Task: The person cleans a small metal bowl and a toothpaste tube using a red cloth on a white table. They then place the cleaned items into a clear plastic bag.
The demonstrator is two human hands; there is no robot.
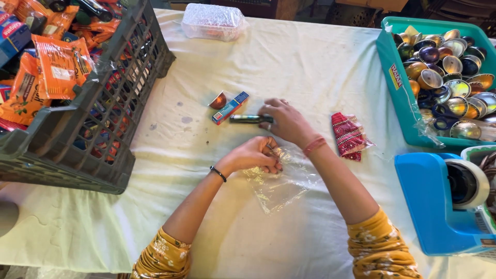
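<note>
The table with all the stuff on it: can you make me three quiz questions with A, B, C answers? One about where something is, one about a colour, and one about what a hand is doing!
1. Where is the grey crate?
A. At the table's left edge
B. By the tape dispenser
C. Under the table

2. What colour is the tub full of shiny capsules?
A. Red
B. Teal
C. Yellow

3. What is the right hand doing?
A. Resting flat on bare cloth
B. Lifting the crate
C. Touching a dark tube

Answers:
1 A, the crate sits far left, opposite the blue tape dispenser.
2 B, its walls are teal green.
3 C, its fingers close on the tube's end, while the left hand pinches the clear plastic bag.
</note>
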